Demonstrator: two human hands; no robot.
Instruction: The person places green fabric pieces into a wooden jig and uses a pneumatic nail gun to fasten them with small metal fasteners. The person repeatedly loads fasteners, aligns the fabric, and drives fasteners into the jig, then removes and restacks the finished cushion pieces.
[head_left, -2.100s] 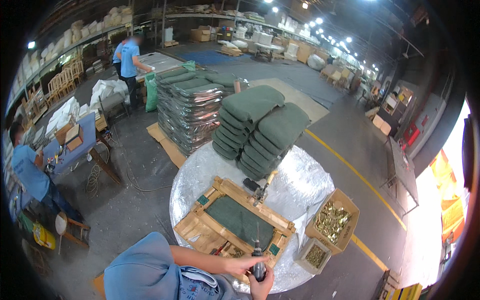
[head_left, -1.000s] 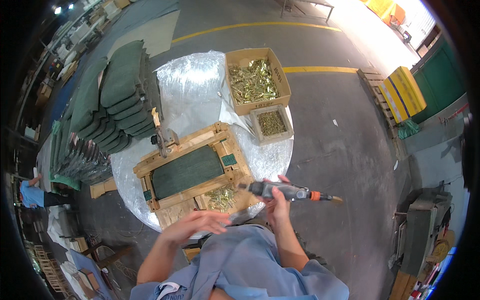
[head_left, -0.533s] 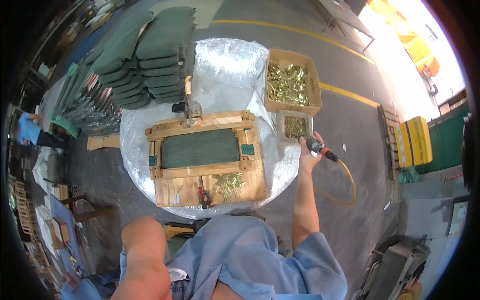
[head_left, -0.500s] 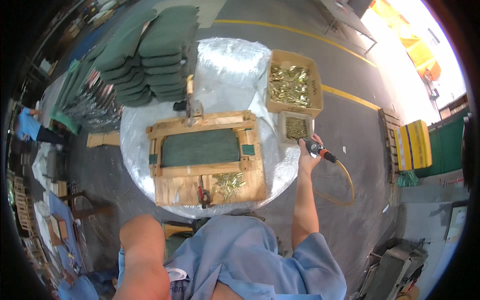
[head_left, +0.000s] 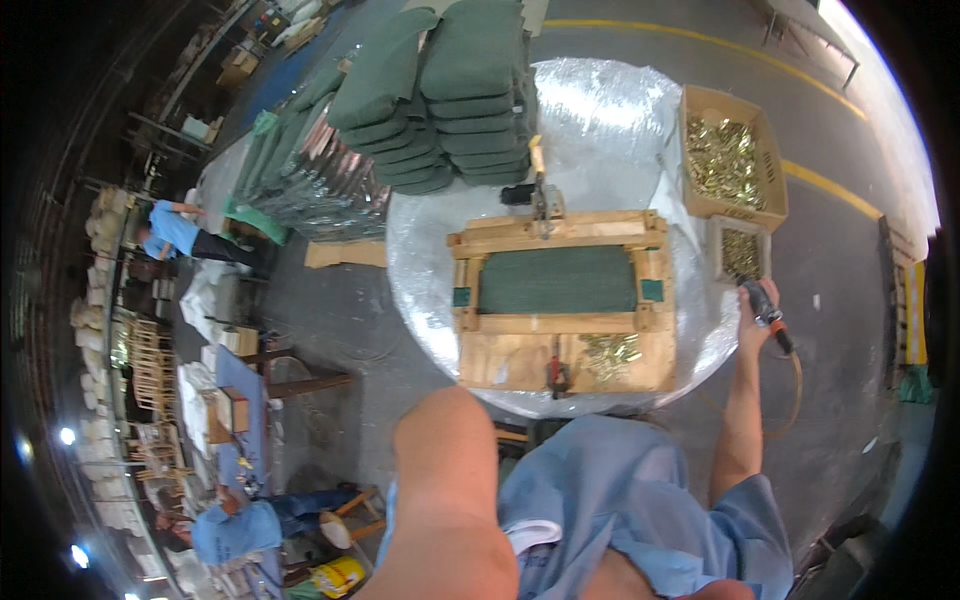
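My right hand [head_left: 749,322] is wrapped round a dark air screwdriver [head_left: 768,305] with an orange collar and a yellow hose. The tool's front end is at the near edge of a small box [head_left: 715,240] of little brass-coloured screws; whether it touches them I cannot tell. Of my left arm only the bent elbow shows, and the hand is out of the picture. On the round, foil-wrapped table a wooden frame jig [head_left: 560,322] surrounds a dark green padded panel [head_left: 558,282]. Loose brass-coloured metal pieces [head_left: 610,354] and a red-and-black clamp [head_left: 557,375] lie at its near side.
A cardboard box [head_left: 774,185] of brass-coloured pieces stands at the table's right edge. Stacked green cushions [head_left: 475,100] rise at the far left. Another clamp [head_left: 541,190] sits on the jig's far side. Two people [head_left: 175,232] in blue shirts are off to the left.
The view has swung left, so the table sits further right in the picture and more of the left side shows. My right hand still holds the air screwdriver by the small box.
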